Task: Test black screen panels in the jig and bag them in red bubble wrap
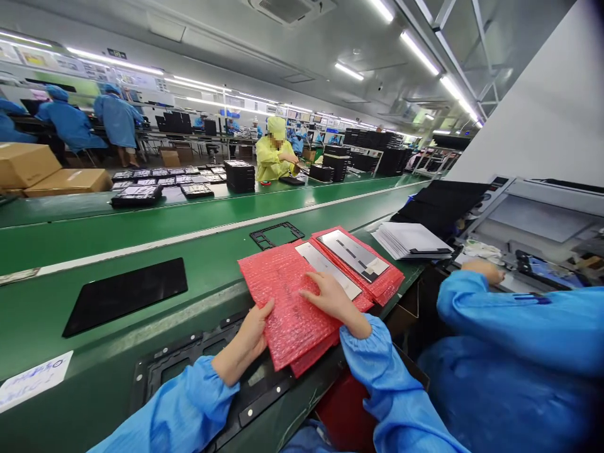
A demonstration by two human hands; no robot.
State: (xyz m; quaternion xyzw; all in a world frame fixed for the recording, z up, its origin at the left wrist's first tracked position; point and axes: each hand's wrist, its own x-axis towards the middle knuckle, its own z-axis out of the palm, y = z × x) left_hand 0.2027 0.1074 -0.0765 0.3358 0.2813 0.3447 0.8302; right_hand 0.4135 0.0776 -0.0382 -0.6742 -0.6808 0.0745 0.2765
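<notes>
You seem to be steadying a red rectangular bubble-wrap pouch [289, 314], left hand [250, 333] pinching its edge, right hand [333, 299] atop, grip unclear; the next move likely needs a firm pinch.

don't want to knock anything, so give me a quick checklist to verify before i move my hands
1. Left grip secure on the red bubble-wrap pouch: ok, thumb over its edge.
2. Right grip pinching the pouch: cannot tell; it rests on top.
3. Contents of the pouch identified: cannot tell; the wrap hides them.
4. Pouch clear of the large black frame: not ok; its near end overlaps the frame in view.
5. Glossy black panel apart from the pouch: ok, lying flat to the left.
6. Co-worker's hand away from the pouch: ok, off to the right.
</notes>
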